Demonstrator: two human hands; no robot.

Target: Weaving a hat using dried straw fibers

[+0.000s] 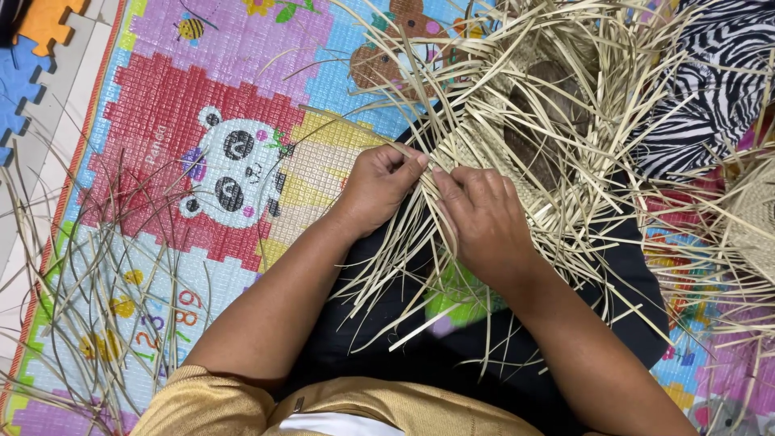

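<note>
Half-woven straw piece [517,121], its loose pale strips fanning outward, lying over the black-clothed lap [404,323] just beyond both hands. Left hand [379,186], fingers curled, pinching strips at the woven edge; right hand [484,218] closed over neighbouring strips, touching the left. Beneath: colourful play mat [234,97] with scattered loose strips [89,307]; zebra-patterned cloth [718,81] at the right.
</note>
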